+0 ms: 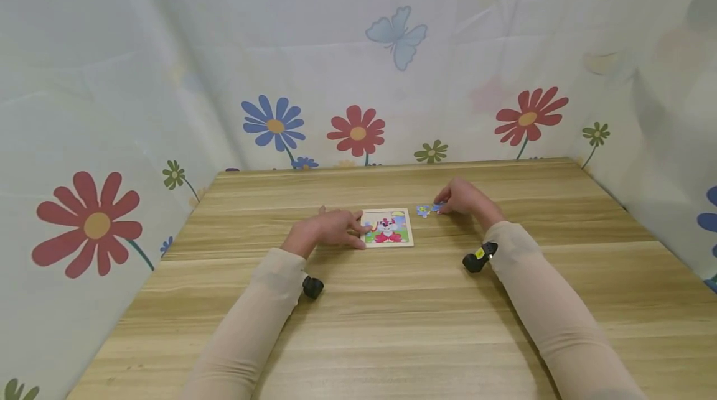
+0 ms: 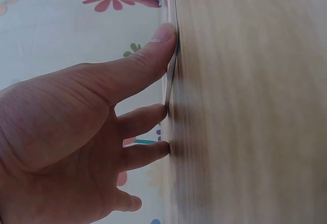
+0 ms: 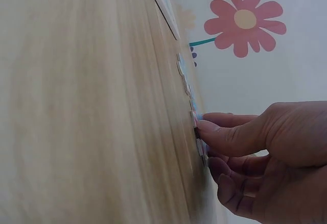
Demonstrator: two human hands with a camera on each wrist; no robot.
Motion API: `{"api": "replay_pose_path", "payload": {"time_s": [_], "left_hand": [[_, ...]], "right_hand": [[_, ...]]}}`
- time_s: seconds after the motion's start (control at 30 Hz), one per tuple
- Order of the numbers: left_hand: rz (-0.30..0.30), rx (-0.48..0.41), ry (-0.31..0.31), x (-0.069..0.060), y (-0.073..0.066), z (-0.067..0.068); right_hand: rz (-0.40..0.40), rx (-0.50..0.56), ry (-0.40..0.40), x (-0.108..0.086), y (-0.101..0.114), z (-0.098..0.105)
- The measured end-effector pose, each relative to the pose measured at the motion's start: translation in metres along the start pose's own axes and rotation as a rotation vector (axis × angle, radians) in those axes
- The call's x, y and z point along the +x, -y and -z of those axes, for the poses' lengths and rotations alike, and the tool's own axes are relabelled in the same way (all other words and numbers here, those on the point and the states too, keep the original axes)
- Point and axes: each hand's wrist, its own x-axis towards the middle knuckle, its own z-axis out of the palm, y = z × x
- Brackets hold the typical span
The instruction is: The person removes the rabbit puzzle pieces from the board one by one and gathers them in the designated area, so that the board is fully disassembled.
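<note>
The puzzle lies flat on the surface between the hands, just beside the left hand, whose grip is spread, thumb at the puzzle's near left corner. Past the puzzle's right edge, loose pieces lie at the right hand's fingertips; its grip is nearly closed, pinching one of them.

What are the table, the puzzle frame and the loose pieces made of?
The table looks like wood or laminate, faintly shiny, with striped grain. The puzzle frame seems matte wood or board, judging by its plain, pale rim. The loose pieces might be thin wood or cardboard: thin edges, colourful tops.
</note>
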Motion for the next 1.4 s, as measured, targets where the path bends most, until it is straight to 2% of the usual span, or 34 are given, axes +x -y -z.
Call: {"api": "replay_pose_path", "payload": {"time_s": [0.33, 0.5, 0.6, 0.77, 0.97, 1.4], "left_hand": [[-0.002, 0.012, 0.005, -0.002, -0.002, 0.001], [-0.007, 0.009, 0.007, -0.001, -0.001, 0.000], [-0.007, 0.008, 0.008, 0.000, -0.001, 0.000], [0.000, 0.012, 0.012, 0.000, 0.000, -0.001], [-0.007, 0.016, 0.008, 0.000, -0.001, 0.001], [-0.002, 0.018, 0.011, -0.002, -0.002, 0.003]], "right_hand": [[-0.012, -0.007, -0.014, -0.003, 0.007, 0.002], [0.048, -0.052, -0.011, -0.003, 0.035, -0.003], [0.092, -0.060, 0.034, 0.001, 0.054, -0.013], [0.110, -0.009, 0.112, 0.010, 0.075, -0.031], [0.111, -0.023, 0.133, 0.016, 0.082, -0.040], [0.125, -0.052, 0.121, 0.015, 0.088, -0.042]]}}
